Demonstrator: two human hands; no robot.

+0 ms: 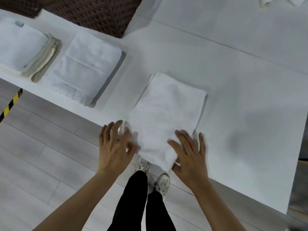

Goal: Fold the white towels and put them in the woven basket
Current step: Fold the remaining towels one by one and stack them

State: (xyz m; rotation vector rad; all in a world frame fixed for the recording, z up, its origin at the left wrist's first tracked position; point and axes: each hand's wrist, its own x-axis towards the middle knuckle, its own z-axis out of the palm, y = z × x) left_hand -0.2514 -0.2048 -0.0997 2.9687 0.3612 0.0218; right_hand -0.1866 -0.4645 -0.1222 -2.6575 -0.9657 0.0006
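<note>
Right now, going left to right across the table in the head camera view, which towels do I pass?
Stacked white and beige towels → folded white towel → white towel under both hands → crumpled white cloth at the far right corner.

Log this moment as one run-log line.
left hand: open, on folded white towel | right hand: open, pressing it | dark woven basket: apart

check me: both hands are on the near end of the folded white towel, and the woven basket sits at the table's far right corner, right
Not quite. In the head view the woven basket sits at the far left, not right. Both the left hand and right hand are on the folded white towel's near end.
</note>
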